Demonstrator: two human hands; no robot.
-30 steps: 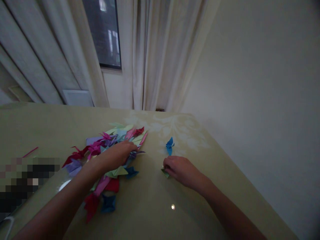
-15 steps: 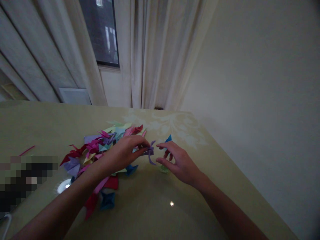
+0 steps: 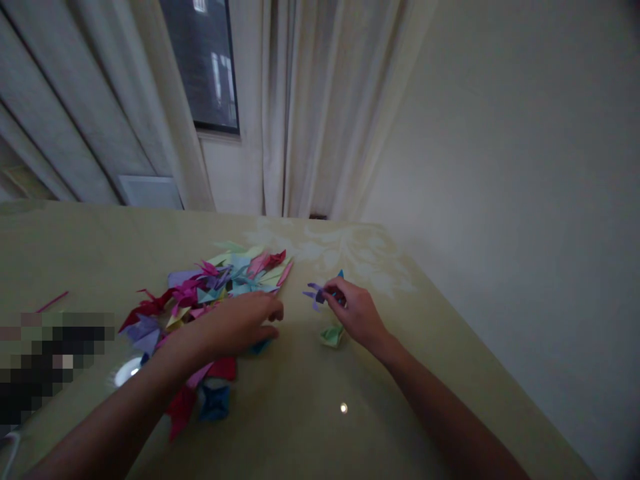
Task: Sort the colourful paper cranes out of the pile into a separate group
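Observation:
A heap of coloured origami pieces (image 3: 215, 293) lies on the pale green table (image 3: 310, 420). My left hand (image 3: 240, 323) hovers over the heap's near right side, fingers loosely curled with nothing visible in them. My right hand (image 3: 353, 310) pinches a purple origami crane (image 3: 315, 295) just above the table. A blue origami piece (image 3: 341, 274) peeks out behind that hand. A light green folded piece (image 3: 331, 335) lies on the table just below it.
The table's right edge runs diagonally beside a bare wall (image 3: 525, 200). Curtains (image 3: 310, 107) and a dark window (image 3: 205, 60) stand behind the far edge. A pink strip (image 3: 53, 301) lies at far left, above a blurred patch.
My left hand lifted the purple crane from the heap and passed it to my right hand, which carried it rightward. The left hand returned over the heap. The green piece lies released.

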